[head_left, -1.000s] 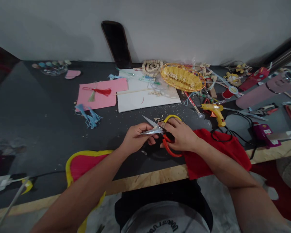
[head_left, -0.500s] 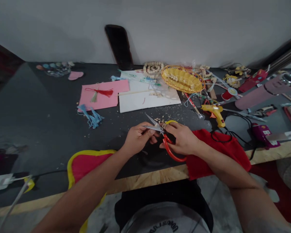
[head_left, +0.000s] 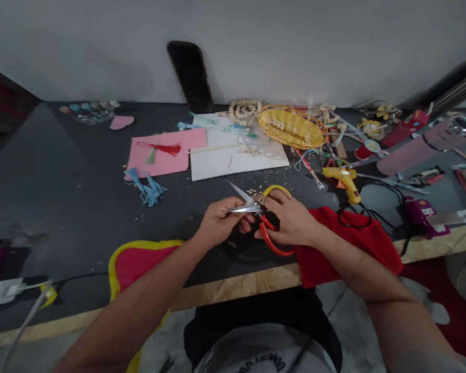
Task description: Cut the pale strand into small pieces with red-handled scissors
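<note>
Two blades of my scissors [head_left: 244, 209] stand parted between my left hand [head_left: 219, 221] and right hand [head_left: 289, 217]. The right is wrapped around the handles [head_left: 274, 248]; the left has its fingertips gathered by the near blade, and I cannot tell whether they pinch some small piece. For a clean snip I should hold those fingertips outside the blades' closing path, work close to the pivot and squeeze slowly. Pale bits [head_left: 251, 192] lie just beyond the blades, the white board [head_left: 217, 166] farther off. Red cloth [head_left: 314, 264] lies under my right forearm [head_left: 347, 259], best kept off the blades.
</note>
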Demonstrator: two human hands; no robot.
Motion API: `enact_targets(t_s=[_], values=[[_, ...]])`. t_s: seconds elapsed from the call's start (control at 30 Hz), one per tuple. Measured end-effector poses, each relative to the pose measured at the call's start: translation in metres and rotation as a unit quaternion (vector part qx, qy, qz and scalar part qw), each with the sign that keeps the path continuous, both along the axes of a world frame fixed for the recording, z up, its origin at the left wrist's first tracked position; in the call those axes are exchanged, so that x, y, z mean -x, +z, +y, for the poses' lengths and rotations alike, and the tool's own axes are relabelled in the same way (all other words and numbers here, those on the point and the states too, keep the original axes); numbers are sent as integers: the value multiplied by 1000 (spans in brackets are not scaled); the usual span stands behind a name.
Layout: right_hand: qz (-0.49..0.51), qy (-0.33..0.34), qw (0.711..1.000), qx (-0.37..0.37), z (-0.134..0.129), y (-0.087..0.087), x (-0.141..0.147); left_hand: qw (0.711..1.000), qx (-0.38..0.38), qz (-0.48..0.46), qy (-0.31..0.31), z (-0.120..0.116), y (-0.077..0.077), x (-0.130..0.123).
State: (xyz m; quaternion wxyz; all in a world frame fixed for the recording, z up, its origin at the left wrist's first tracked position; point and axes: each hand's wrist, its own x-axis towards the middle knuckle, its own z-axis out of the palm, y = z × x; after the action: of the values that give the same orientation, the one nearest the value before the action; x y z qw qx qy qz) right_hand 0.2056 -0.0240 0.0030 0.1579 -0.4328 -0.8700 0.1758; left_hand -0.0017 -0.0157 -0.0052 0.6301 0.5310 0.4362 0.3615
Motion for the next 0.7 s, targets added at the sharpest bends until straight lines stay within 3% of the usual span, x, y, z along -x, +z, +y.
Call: enact_targets(t_s=[0.17, 0.3, 0.57, 0.7], values=[[4, 42, 999, -15, 4, -3, -3, 997, 71, -10, -36, 2, 2, 4], [22, 55, 998, -28, 4, -8, -4, 996, 84, -18, -38, 2, 2, 5], [-2, -14, 1000, -9, -4, -3, 2, 999, 11, -30, 1, 3, -2, 1], [8, -19, 1000, 19, -4, 1, 3, 999, -28, -11, -11, 3, -3, 0]])
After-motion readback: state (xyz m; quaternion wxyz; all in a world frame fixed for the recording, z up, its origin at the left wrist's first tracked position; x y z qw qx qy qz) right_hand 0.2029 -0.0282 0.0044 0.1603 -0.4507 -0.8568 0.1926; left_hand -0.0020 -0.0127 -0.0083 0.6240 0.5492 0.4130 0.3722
